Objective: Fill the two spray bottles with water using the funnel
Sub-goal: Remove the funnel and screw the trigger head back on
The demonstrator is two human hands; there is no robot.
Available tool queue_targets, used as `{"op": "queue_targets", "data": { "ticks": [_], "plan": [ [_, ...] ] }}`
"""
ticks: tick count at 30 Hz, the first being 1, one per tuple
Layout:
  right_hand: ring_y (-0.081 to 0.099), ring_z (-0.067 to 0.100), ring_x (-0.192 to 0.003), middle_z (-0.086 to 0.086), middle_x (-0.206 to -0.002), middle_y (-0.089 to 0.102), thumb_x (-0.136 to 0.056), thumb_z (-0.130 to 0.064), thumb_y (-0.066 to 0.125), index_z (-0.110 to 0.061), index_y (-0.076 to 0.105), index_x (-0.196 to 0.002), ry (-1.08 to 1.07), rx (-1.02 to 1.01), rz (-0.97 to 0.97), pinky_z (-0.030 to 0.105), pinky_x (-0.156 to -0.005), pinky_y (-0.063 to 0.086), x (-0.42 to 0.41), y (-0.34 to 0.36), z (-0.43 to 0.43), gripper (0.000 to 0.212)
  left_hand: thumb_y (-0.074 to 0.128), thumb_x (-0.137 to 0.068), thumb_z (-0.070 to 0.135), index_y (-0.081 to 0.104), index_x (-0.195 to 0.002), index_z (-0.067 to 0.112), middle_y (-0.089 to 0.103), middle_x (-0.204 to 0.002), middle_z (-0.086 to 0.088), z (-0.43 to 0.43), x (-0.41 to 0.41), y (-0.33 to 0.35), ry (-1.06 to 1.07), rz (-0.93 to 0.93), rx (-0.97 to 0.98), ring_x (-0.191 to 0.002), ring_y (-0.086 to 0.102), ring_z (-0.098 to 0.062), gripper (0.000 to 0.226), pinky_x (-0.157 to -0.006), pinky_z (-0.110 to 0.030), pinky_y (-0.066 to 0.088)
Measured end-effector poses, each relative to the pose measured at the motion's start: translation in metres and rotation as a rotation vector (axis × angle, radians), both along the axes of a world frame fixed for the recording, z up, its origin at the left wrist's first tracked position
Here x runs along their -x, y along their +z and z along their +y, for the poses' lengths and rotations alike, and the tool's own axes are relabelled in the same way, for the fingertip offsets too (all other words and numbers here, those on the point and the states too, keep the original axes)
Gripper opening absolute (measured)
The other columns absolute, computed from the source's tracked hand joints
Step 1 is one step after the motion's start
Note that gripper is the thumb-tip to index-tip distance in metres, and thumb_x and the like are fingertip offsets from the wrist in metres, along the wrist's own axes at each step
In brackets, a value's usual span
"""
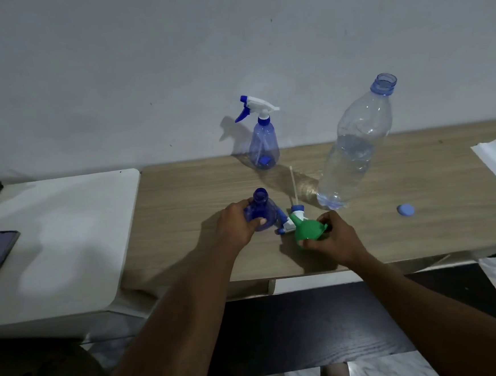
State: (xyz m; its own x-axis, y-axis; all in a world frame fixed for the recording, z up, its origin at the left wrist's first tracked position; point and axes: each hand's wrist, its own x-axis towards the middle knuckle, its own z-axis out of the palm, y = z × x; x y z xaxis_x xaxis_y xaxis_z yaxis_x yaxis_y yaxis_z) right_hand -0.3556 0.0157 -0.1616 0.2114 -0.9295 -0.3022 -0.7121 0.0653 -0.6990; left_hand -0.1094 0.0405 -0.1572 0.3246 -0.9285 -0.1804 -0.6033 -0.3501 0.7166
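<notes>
Spray bottles stood apart on the table (186,252): the open spray bottle (262,210), its neck upright and uncapped, was gripped around the body by the left hand (238,227), while the capped spray bottle (262,143) stood well behind by the wall. Just right of the open one lay its removed trigger head (291,220). Beside that, the right hand (332,239) clutched the green funnel (306,229), spout pointing left toward the open neck. Farther right stood the uncapped water bottle (353,150).

Table (182,193) left-centre open; tall water bottle (353,150), capped spray bottle (262,145) block the back, loose sprayer head (293,217) lies between hands.
</notes>
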Motion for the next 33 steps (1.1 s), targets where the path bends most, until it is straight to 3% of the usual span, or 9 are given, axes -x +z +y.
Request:
{"op": "queue_targets", "data": {
  "ticks": [3,6,12,14,17,20,24,28,33],
  "plan": [
    [0.058,0.017,-0.096,-0.004,-0.106,0.058,-0.059,-0.064,0.083,-0.026,0.046,-0.113,-0.054,0.043,0.060,0.041,-0.088,0.050,0.001,-0.011,0.006,0.076,0.082,-0.080,0.023,0.064,-0.132,0.019,0.069,-0.112,-0.004,0.002,0.000,0.002,-0.015,0.000,0.007,-0.100,0.064,-0.024,0.055,-0.081,-0.028,0.044],
    [0.054,0.021,-0.105,-0.004,-0.108,0.056,-0.061,-0.062,0.081,-0.025,0.047,-0.119,-0.028,0.126,0.184,0.041,-0.092,0.045,-0.003,-0.018,0.008,0.076,0.082,-0.079,0.022,0.069,-0.120,0.018,0.072,-0.101,-0.004,0.004,-0.003,0.004,-0.031,-0.012,0.014,-0.090,0.064,-0.021,0.043,-0.075,-0.027,0.042],
    [0.045,0.026,-0.123,0.004,-0.134,0.050,-0.065,-0.069,0.074,-0.022,0.045,-0.133,0.031,0.217,0.328,0.044,-0.097,0.039,-0.013,-0.022,0.005,0.088,0.080,-0.078,0.020,0.069,-0.109,0.018,0.072,-0.093,-0.002,0.008,-0.007,0.008,-0.041,-0.054,0.008,-0.086,0.065,-0.022,0.032,-0.070,-0.027,0.041],
    [0.047,0.025,-0.120,0.005,-0.131,0.051,-0.072,-0.071,0.068,-0.020,0.048,-0.131,0.032,0.389,0.246,0.043,-0.095,0.041,-0.017,-0.016,0.003,0.081,0.080,-0.079,0.022,0.069,-0.110,0.018,0.071,-0.095,-0.002,0.008,-0.008,0.007,-0.040,-0.061,0.006,-0.088,0.064,-0.022,0.033,-0.071,-0.027,0.041],
    [0.053,0.025,-0.111,0.007,-0.121,0.058,-0.082,-0.051,0.068,-0.018,0.055,-0.122,0.123,0.579,0.207,0.038,-0.089,0.044,-0.034,-0.002,-0.012,0.054,0.081,-0.079,0.029,0.067,-0.118,0.018,0.071,-0.102,-0.002,0.009,-0.012,0.007,-0.034,-0.075,0.000,-0.092,0.064,-0.022,0.043,-0.076,-0.029,0.044],
    [0.057,0.029,-0.108,0.011,-0.118,0.060,-0.082,-0.046,0.068,-0.019,0.053,-0.120,0.191,0.364,0.336,0.041,-0.086,0.048,-0.062,0.013,-0.038,0.049,0.081,-0.080,0.029,0.066,-0.120,0.018,0.071,-0.105,-0.004,0.008,-0.016,0.007,-0.029,-0.076,-0.011,-0.094,0.065,-0.024,0.044,-0.075,-0.028,0.043],
    [0.057,0.033,-0.110,0.010,-0.119,0.056,-0.065,-0.059,0.075,-0.024,0.045,-0.123,0.262,0.031,0.481,0.047,-0.090,0.050,-0.083,0.016,-0.060,0.074,0.081,-0.080,0.032,0.066,-0.122,0.019,0.071,-0.109,-0.005,0.010,-0.017,0.004,-0.011,-0.079,-0.004,-0.098,0.065,-0.026,0.047,-0.083,-0.035,0.051],
    [0.057,0.036,-0.112,0.010,-0.116,0.057,-0.062,-0.061,0.076,-0.024,0.045,-0.121,0.336,0.050,0.652,0.050,-0.090,0.048,-0.090,0.005,-0.063,0.076,0.080,-0.081,0.031,0.063,-0.131,0.020,0.070,-0.116,-0.006,0.014,-0.016,0.001,0.008,-0.059,0.013,-0.104,0.065,-0.027,0.054,-0.089,-0.038,0.052],
    [0.059,0.038,-0.109,0.013,-0.115,0.062,-0.086,-0.043,0.063,-0.025,0.051,-0.116,0.348,0.198,0.720,0.045,-0.086,0.044,-0.092,-0.001,-0.063,0.037,0.081,-0.081,0.028,0.060,-0.136,0.021,0.067,-0.122,-0.007,0.014,-0.015,-0.001,0.047,-0.021,0.023,-0.109,0.063,-0.026,0.059,-0.093,-0.037,0.051]
  ]
}}
